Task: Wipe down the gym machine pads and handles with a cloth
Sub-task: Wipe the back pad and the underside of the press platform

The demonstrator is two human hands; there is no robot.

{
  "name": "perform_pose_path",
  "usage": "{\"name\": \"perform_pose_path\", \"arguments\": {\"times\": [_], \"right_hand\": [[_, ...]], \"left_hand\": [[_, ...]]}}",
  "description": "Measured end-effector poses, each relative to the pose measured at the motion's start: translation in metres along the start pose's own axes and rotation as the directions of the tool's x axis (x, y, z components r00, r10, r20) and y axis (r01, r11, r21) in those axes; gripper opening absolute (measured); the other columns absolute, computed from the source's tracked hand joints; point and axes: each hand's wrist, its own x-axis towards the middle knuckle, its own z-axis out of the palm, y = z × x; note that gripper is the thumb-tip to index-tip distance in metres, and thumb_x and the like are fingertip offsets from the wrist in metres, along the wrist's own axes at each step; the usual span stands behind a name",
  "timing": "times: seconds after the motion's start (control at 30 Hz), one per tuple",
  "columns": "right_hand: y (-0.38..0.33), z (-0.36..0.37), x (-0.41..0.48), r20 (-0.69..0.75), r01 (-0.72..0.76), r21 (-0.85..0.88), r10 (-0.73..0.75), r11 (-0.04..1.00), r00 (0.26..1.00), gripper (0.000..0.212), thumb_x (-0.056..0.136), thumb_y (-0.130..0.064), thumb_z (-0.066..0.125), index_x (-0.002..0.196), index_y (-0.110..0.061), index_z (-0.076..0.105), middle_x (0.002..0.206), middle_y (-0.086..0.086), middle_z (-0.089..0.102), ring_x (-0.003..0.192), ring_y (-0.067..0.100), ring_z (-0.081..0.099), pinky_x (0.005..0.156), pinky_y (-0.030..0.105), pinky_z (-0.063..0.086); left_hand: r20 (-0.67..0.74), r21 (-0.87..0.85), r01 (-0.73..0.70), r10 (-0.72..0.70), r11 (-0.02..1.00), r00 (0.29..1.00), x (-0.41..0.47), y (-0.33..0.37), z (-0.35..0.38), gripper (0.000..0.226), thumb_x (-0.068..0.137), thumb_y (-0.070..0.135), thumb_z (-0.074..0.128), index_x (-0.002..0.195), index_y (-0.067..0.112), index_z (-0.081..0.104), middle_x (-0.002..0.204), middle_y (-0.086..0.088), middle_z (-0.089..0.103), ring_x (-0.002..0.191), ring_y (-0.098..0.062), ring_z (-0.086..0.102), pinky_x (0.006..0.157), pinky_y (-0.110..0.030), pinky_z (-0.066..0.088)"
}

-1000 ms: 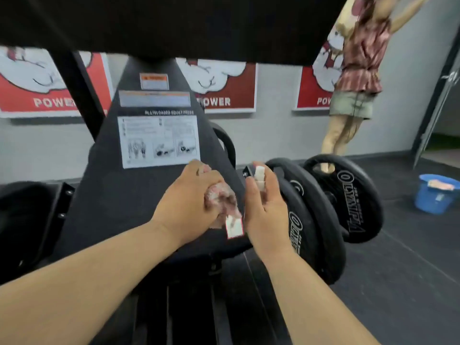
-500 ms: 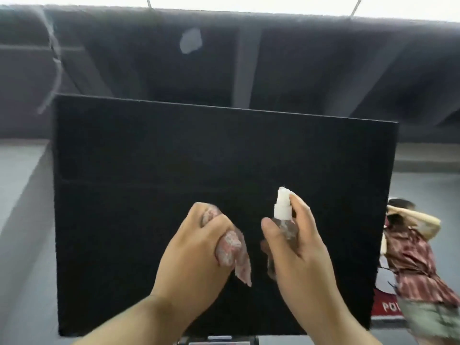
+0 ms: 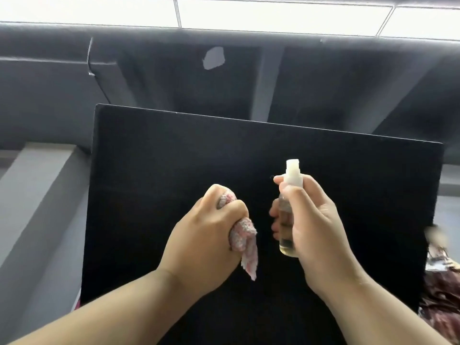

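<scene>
Landmark: machine pad (image 3: 174, 158), black, flat, filling the centre of view. Top edge is straight and drops slightly to the rt. Left and rt edges are both visible. Lower edge is hidden behind the forearms. Pad face is bare from the hands up to the top edge, and bare out to both side edges.

Above pad: dark ceiling (image 3: 323, 83) w/ beams and one pale patch (image 3: 214, 58). Bright light panels (image 3: 273, 13) run along the top of view.

Left of pad: grey column (image 3: 37, 207), slanting, close to the pad's left edge.

At pad's lower rt edge: figure (image 3: 440, 295) in red-brown patterned clothing, blurred, partly cut off.

In front of pad, lower centre: left hand (image 3: 206, 235) is a tight fist round the cloth (image 3: 242, 232). Cloth is pink-white and bunched, w/ a tail hanging below the fist. Contact w/ pad: cannot tell.

Just rt of it, w/ a gap of pad showing between: right hand (image 3: 316, 225), fingers and thumb wrapped round a spray bottle (image 3: 287, 220). Bottle is clear and upright, w/ yellowish liquid at the base. Its white spray head stands above the fist, well below the pad's top edge.
</scene>
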Motion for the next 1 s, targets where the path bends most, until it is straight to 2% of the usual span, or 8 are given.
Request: {"name": "perform_pose_path", "arguments": {"times": [0.13, 0.33, 0.47, 0.63, 0.73, 0.8, 0.9, 1.0], "right_hand": [[0.008, 0.010, -0.001, 0.001, -0.055, 0.003, 0.055, 0.998, 0.998, 0.018, 0.096, -0.036, 0.049, 0.096, -0.024, 0.061, 0.071, 0.002, 0.053, 0.058, 0.017, 0.049, 0.045, 0.024, 0.039], [0.015, 0.030, 0.000, -0.015, -0.110, 0.002, 0.110, 0.994, 0.994, 0.052, 0.087, -0.066, 0.051, 0.078, -0.016, 0.063, 0.060, -0.004, 0.050, 0.051, 0.009, 0.044, 0.044, 0.021, 0.035], [0.015, 0.039, 0.005, 0.038, -0.146, 0.074, 0.143, 0.987, 0.989, 0.037, 0.094, -0.061, 0.045, 0.095, -0.026, 0.055, 0.071, 0.000, 0.058, 0.056, 0.016, 0.049, 0.045, 0.025, 0.039], [0.022, 0.044, 0.010, 0.116, -0.101, 0.120, 0.087, 0.988, 0.989, 0.022, 0.095, -0.046, 0.056, 0.093, -0.026, 0.063, 0.080, -0.004, 0.061, 0.075, 0.017, 0.058, 0.062, 0.030, 0.050], [0.021, 0.047, 0.008, 0.118, -0.184, 0.070, 0.175, 0.980, 0.977, 0.031, 0.096, -0.054, 0.050, 0.100, -0.026, 0.061, 0.076, -0.001, 0.057, 0.064, 0.013, 0.052, 0.050, 0.027, 0.041], [0.021, 0.049, 0.006, 0.041, -0.238, 0.001, 0.238, 0.971, 0.970, 0.042, 0.095, -0.061, 0.046, 0.090, -0.022, 0.058, 0.068, 0.000, 0.054, 0.055, 0.014, 0.048, 0.045, 0.026, 0.037], [0.022, 0.054, 0.006, -0.029, -0.269, -0.050, 0.268, 0.962, 0.963, 0.048, 0.090, -0.065, 0.050, 0.074, -0.019, 0.050, 0.064, 0.002, 0.055, 0.051, 0.015, 0.049, 0.044, 0.026, 0.035], [0.024, 0.060, 0.009, -0.015, -0.288, -0.034, 0.287, 0.957, 0.958, 0.052, 0.090, -0.066, 0.052, 0.077, -0.016, 0.059, 0.063, 0.001, 0.058, 0.053, 0.016, 0.051, 0.049, 0.028, 0.038]], "left_hand": [[0.041, 0.037, -0.003, 0.002, 0.999, 0.999, -0.008, -0.016, 0.001, 0.013, 0.074, 0.027, 0.057, 0.079, 0.034, 0.047, 0.095, 0.019, 0.042, 0.074, -0.002, 0.053, 0.048, -0.026, 0.050], [0.005, 0.071, -0.004, 0.004, 0.997, 1.000, -0.009, -0.036, -0.004, 0.035, 0.064, 0.015, 0.073, 0.082, 0.034, 0.050, 0.093, 0.017, 0.044, 0.070, -0.002, 0.052, 0.046, -0.024, 0.047], [-0.026, 0.067, -0.012, 0.013, 0.998, 1.000, -0.009, -0.047, -0.008, 0.047, 0.060, 0.009, 0.077, 0.083, 0.037, 0.048, 0.093, 0.018, 0.042, 0.070, 0.000, 0.051, 0.049, -0.020, 0.044], [-0.025, 0.069, -0.022, 0.024, 0.997, 0.999, -0.016, -0.057, -0.013, 0.023, 0.062, 0.020, 0.061, 0.076, 0.036, 0.052, 0.093, 0.018, 0.042, 0.072, -0.007, 0.056, 0.050, -0.030, 0.050], [-0.019, 0.085, -0.029, 0.031, 0.996, 0.999, -0.019, -0.064, -0.016, 0.028, 0.062, 0.015, 0.067, 0.075, 0.036, 0.052, 0.094, 0.019, 0.043, 0.068, -0.006, 0.054, 0.047, -0.024, 0.046], [-0.014, 0.093, -0.031, 0.033, 0.995, 0.999, -0.019, -0.067, -0.017, 0.026, 0.063, 0.019, 0.063, 0.076, 0.036, 0.050, 0.094, 0.019, 0.043, 0.067, -0.006, 0.053, 0.046, -0.022, 0.044], [-0.013, 0.101, -0.017, 0.018, 0.995, 1.000, -0.017, -0.072, -0.015, 0.031, 0.063, 0.015, 0.067, 0.075, 0.037, 0.049, 0.094, 0.018, 0.044, 0.069, -0.007, 0.054, 0.047, -0.029, 0.049], [-0.020, 0.123, 0.014, -0.012, 0.992, 1.000, -0.015, -0.078, -0.013, 0.041, 0.059, 0.007, 0.076, 0.079, 0.034, 0.052, 0.095, 0.019, 0.043, 0.066, -0.004, 0.051, 0.044, -0.025, 0.045]]}}
